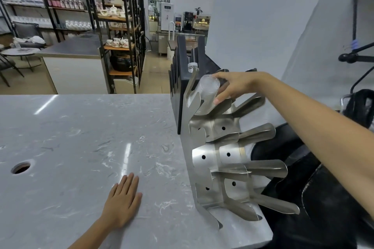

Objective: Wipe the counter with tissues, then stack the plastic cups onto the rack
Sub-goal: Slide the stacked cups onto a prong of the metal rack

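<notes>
Right hand (232, 89) at 1 o'clock, fingers wrapped round clear plastic cup (206, 93); cup tilted, mouth down over top prong of shiny steel pronged rack (218, 159). Rack at 3 o'clock on grey marbled stone counter (81, 137). Left hand (123, 200) at 7 o'clock, flat on counter, fingers released, holding nothing.

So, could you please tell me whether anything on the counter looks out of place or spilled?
Nothing stands out. The counter looks clean, the left hand rests flat on it, and the right hand holds a plastic cup at the rack.
</notes>
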